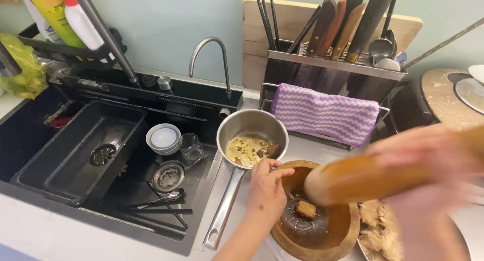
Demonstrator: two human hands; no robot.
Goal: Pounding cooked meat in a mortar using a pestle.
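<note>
- While the left hand (pixel 266 189) grips the near-left rim of the wooden mortar (pixel 317 225), its fingers curl over the edge and pinch it.
- The right hand (pixel 433 165) is blurred; it wraps around a wooden pestle (pixel 368 178) held slanting above the mortar, fingers closed about the shaft.
- A brown lump (pixel 305 209) lies inside the mortar, below the pestle's rounded end.
- A steel saucepan (pixel 252 137) with yellowish scraps stands just behind and left of the mortar, its handle running past the left hand.
- Farther left of the mortar, a black sink (pixel 75 155) holds a white bowl (pixel 163 138) and a glass (pixel 191 147).
- Behind the mortar, a purple striped cloth (pixel 325 113) hangs over a rack.
</note>
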